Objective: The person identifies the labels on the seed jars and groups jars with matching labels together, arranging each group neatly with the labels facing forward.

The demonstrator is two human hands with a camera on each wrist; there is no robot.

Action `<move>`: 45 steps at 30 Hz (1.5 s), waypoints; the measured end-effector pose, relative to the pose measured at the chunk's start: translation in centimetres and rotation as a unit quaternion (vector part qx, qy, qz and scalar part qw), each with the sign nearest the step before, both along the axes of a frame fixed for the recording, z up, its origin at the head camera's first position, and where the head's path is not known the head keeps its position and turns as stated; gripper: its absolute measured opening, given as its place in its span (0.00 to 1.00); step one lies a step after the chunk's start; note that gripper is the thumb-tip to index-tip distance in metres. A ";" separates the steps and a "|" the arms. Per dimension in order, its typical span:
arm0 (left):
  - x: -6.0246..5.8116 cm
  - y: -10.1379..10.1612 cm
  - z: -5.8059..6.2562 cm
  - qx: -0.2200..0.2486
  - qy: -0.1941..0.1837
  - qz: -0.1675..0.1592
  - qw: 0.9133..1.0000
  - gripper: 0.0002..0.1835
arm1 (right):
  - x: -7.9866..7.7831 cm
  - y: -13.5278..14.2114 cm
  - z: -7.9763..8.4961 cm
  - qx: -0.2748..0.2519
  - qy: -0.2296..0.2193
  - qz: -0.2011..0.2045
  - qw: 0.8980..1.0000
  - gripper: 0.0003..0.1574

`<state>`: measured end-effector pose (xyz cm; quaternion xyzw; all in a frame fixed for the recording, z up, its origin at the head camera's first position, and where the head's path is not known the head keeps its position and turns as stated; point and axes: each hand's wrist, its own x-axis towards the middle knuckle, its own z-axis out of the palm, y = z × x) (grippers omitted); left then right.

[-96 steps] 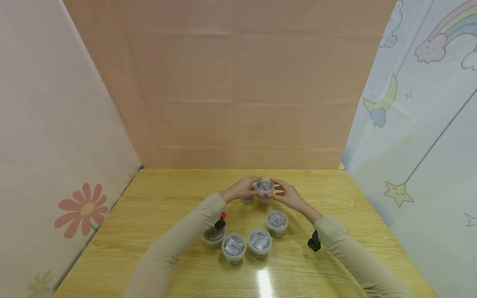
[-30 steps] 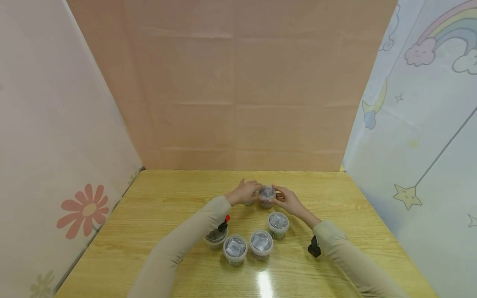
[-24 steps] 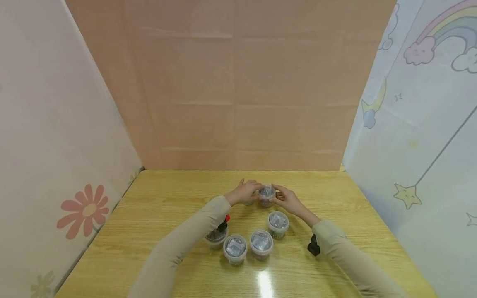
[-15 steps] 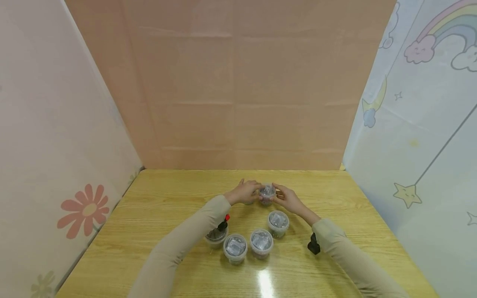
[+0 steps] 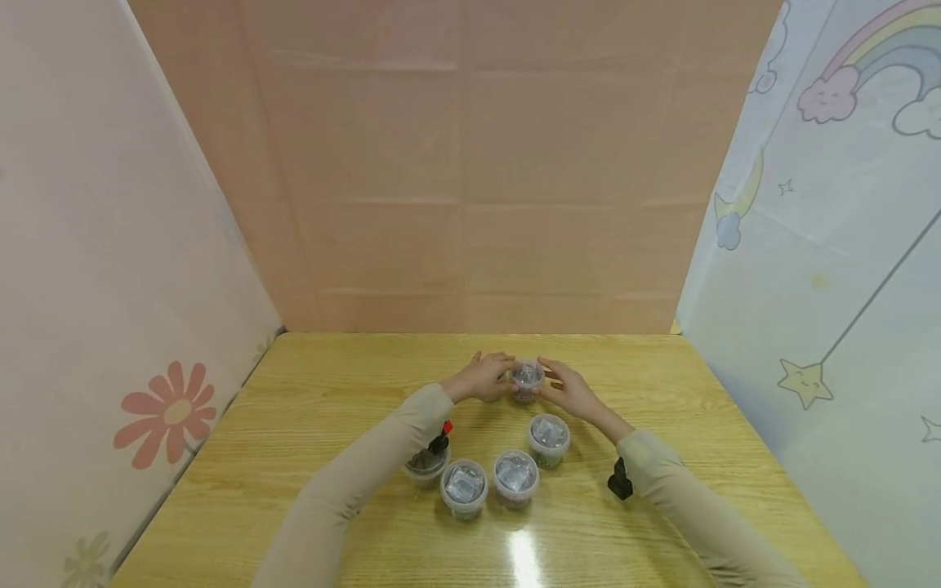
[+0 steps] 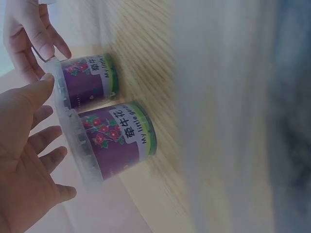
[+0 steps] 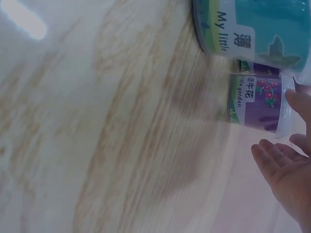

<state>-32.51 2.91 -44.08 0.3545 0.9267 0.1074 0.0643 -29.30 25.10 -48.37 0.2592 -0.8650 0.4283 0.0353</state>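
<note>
Two clear plastic tubs with purple flower labels reading "My little garden" stand side by side at the back. The right-hand tub is between the two hands. My left hand has its fingers spread over the left-hand tub, largely hiding it in the head view; the left thumb touches the right-hand tub's rim. My right hand is at that tub's right side, its thumb at the rim and its other fingers extended, not wrapped round it. Both tubs stand upright on the table.
Nearer on the wooden table stand more tubs: one at the right, two in front, a middle tub and a left tub, and one partly under the left sleeve. A brown backdrop rises behind.
The right-hand tub, earlier held between both hands, now stands slightly nearer beside the other purple tub. The right fingers have loosened on it; the left hand has barely moved in the last second.
</note>
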 end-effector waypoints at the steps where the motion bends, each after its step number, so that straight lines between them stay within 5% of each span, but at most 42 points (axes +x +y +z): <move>1: 0.0 0.0 0.0 0.003 -0.002 0.000 1.000 0.27 | 0.0 0.1 0.0 -0.001 0.003 -0.002 1.000 0.42; 14: -0.2 -0.5 0.1 0.021 -0.007 -0.014 1.000 0.28 | 0.1 0.4 0.7 0.012 0.019 -0.016 1.000 0.38; 45: 1.7 -1.7 0.9 0.056 -0.017 -0.033 0.998 0.27 | 2.1 -0.2 2.7 0.032 0.078 0.005 0.996 0.35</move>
